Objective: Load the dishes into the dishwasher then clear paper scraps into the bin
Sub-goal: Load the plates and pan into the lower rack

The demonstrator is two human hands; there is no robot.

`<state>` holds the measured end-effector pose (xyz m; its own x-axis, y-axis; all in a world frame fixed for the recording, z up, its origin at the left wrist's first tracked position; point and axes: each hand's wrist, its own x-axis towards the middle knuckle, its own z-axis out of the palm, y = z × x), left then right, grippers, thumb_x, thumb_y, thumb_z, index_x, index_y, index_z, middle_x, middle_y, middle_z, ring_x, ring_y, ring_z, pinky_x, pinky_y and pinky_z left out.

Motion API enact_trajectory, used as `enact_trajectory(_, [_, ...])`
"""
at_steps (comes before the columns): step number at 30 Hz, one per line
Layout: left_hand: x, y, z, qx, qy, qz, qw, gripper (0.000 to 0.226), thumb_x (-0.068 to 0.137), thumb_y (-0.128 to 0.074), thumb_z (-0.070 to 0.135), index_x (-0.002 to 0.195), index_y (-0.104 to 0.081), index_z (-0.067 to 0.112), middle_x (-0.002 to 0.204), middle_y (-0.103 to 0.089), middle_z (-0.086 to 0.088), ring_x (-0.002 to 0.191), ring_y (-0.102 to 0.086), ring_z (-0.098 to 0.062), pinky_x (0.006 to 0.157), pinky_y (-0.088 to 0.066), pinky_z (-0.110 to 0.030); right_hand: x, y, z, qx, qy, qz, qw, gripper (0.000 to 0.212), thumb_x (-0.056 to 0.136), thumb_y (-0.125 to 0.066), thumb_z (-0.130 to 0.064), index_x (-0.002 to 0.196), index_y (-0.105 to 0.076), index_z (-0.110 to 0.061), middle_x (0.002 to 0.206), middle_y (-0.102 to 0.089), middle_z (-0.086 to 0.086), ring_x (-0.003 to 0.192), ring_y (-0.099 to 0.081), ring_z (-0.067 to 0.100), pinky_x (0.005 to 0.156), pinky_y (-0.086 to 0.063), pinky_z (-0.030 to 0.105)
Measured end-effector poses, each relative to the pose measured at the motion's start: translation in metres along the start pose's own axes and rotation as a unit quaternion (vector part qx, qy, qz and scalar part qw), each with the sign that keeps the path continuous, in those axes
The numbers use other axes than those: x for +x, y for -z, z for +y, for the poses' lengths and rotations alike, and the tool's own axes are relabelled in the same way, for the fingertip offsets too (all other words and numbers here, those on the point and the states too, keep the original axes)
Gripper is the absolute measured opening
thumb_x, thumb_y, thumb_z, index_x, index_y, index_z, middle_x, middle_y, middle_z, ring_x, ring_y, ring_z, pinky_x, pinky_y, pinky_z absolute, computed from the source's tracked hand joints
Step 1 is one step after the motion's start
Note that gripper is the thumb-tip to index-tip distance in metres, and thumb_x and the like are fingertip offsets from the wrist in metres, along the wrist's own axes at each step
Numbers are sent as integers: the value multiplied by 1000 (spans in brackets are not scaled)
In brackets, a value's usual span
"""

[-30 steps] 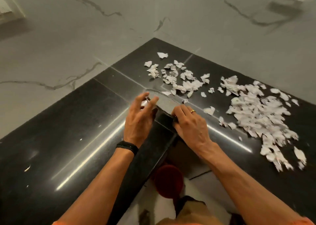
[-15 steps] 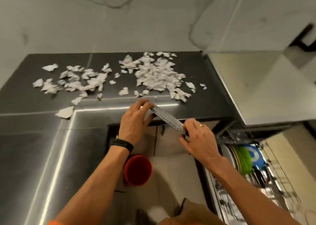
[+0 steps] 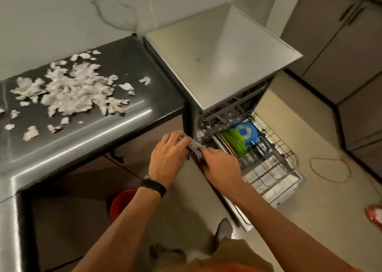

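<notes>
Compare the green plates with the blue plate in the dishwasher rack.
The green plates are plain; the blue plate carries a pale ring at its centre. The green plates are several, packed side by side; the blue plate looks single and sits behind them. Both stand on edge in the same rack.

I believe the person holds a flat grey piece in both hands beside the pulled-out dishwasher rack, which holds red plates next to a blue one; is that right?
Not quite: in the head view the plates next to the blue plate are green, not red. The rest stands: the left hand and right hand hold the flat grey piece beside the pulled-out dishwasher rack.
</notes>
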<state>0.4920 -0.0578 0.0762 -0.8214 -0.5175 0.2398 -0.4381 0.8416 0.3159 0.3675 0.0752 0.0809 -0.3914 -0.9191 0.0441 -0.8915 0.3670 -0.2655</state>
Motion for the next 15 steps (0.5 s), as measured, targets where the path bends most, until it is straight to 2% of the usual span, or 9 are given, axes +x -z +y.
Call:
enact_trajectory(4, [21, -43, 25, -34, 19, -79, 996, 20, 91, -63, 24, 111, -64, 23, 121, -57, 6, 98, -60, -19, 72, -55, -35, -18, -20, 56, 39, -42, -42, 997, 41, 92, -63, -28, 133, -62, -29, 109, -74, -2, 82, -72, 27, 61, -54, 35])
enact_trajectory(6, [31, -66, 28, -50, 30, -113, 992, 20, 91, -64, 19, 111, -64, 22, 122, -57, 8, 98, -62, -19, 71, -54, -35, -23, -32, 73, 53, -70, -53, 995, 42, 89, -68, -26, 130, -63, -33, 107, -75, -7, 76, -72, 24, 55, -53, 32])
enact_trajectory(10, [58, -130, 20, -64, 24, -174, 982, 30, 87, -51, 11, 112, -65, 19, 130, -57, 8, 103, -64, -24, 74, -57, -44, -18, -75, 106, 60, -132, -68, 987, 47, 80, -80, -22, 124, -69, -34, 105, -76, -14, 64, -72, 16, 46, -50, 24])
enact_trajectory(12, [70, -176, 8, -58, 4, -188, 980, 34, 83, -52, 4, 111, -65, 17, 134, -57, 4, 105, -65, -28, 76, -57, -48, -6, -114, 124, 69, -160, -86, 981, 47, 87, -73, -23, 131, -65, -33, 114, -75, -13, 73, -74, 18, 53, -54, 28])
enact_trajectory(15, [83, -253, -14, -45, -17, -197, 979, 36, 82, -46, 9, 111, -66, 14, 134, -57, -4, 98, -66, -37, 73, -57, -51, 20, -174, 149, 75, -198, -115, 971, 46, 98, -57, -28, 144, -51, -31, 127, -69, -4, 96, -73, 28, 70, -57, 37])
